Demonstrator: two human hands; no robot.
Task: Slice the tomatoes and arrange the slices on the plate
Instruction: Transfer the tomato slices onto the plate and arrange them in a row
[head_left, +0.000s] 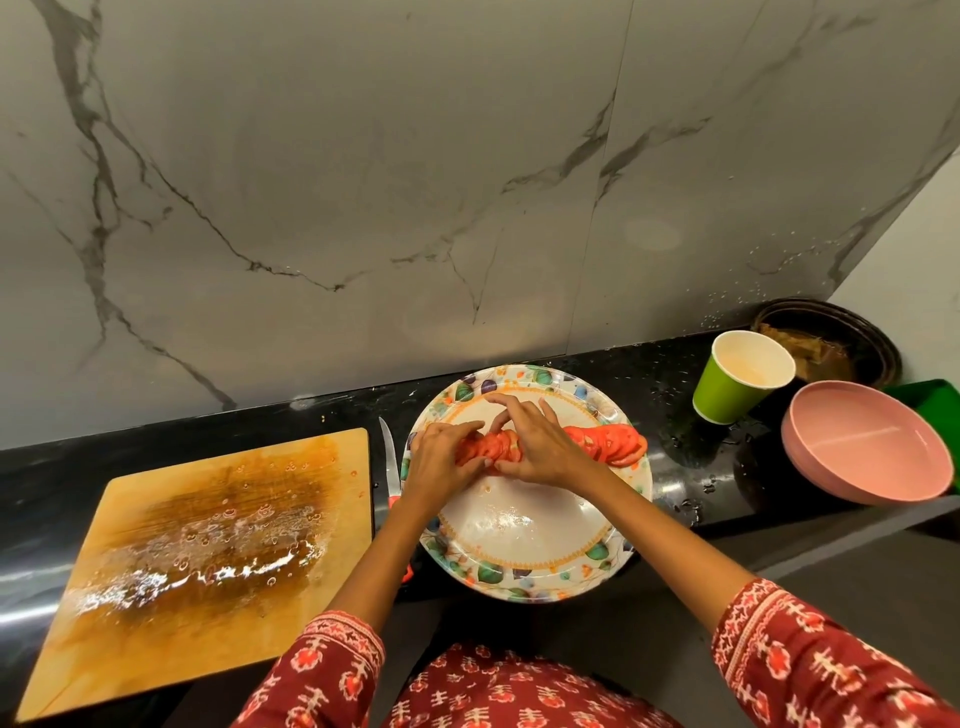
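Two hands (441, 457) (540, 447) on slices (608, 441); one plate (519, 571).

Both forearms reach forward from patterned red sleeves and converge. The left hand (443, 457) lies palm down, its fingers curled toward the right. The right hand (537, 447) meets it just beside, fingers arched and spread, its fingertips (498, 400) extending past the left hand's knuckles.

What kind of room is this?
Probably a kitchen: a wet wooden cutting board and a knife lie on a black stone counter, beside a floral plate of tomato slices.
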